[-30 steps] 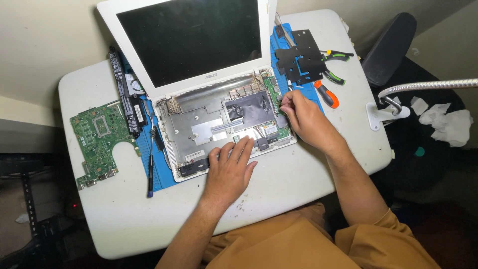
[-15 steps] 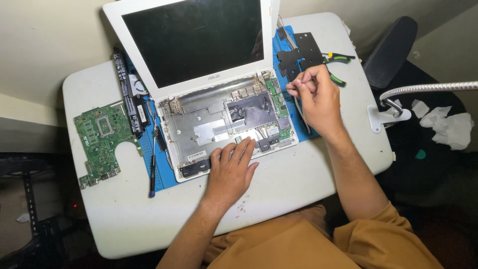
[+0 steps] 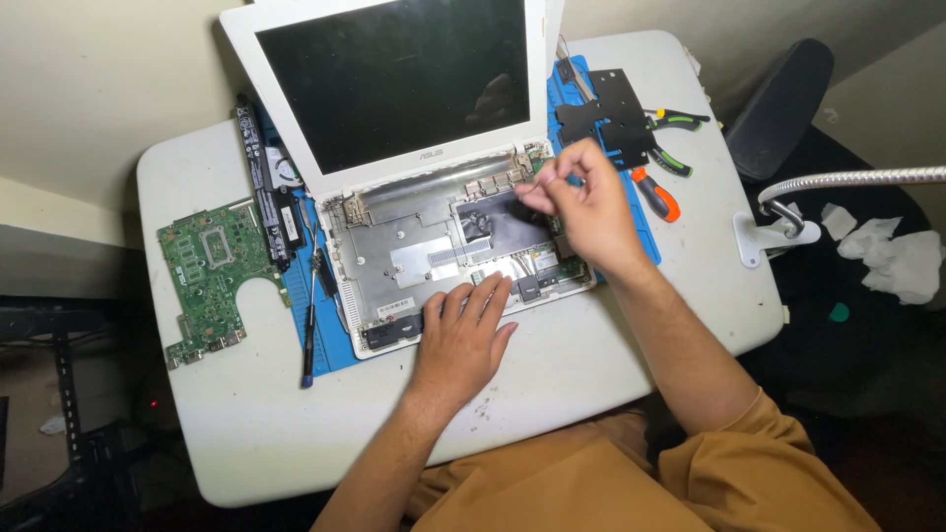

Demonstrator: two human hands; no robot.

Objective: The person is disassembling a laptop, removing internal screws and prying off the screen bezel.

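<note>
White plastic frames the opened laptop (image 3: pixel 434 197) in front of me, its screen tilted up and dark, its lower shell (image 3: pixel 443 261) stripped to bare metal and a few small boards. My left hand (image 3: pixel 458 340) lies flat and released on the front edge of that shell, fingers spread, steadying it. My right hand (image 3: pixel 581 202) is raised over the back right corner near the hinge, fingertips pinched together on something small; I cannot tell what it is, as that hand is blurred.

By my reading the teardown is well along: the green motherboard (image 3: pixel 212 276) is already out and lies on the table to the left, the long black battery (image 3: pixel 264 182) rests beside it, and a black cover plate (image 3: pixel 606 118) sits on the blue mat to the right of the screen. What remains inside looks like the small boards, cabling and hinge hardware at the right side of the shell.

A blue work mat (image 3: pixel 330 350) sits under the laptop on a white table (image 3: pixel 591 379). A slim screwdriver (image 3: pixel 310 315) lies on the mat's left edge; an orange-handled screwdriver (image 3: pixel 655 194) and green-handled pliers (image 3: pixel 675 123) lie to the right. A white lamp base (image 3: pixel 774 236) stands at the table's right edge, with a dark chair (image 3: pixel 778 103) and crumpled tissues (image 3: pixel 887 256) beyond.
</note>
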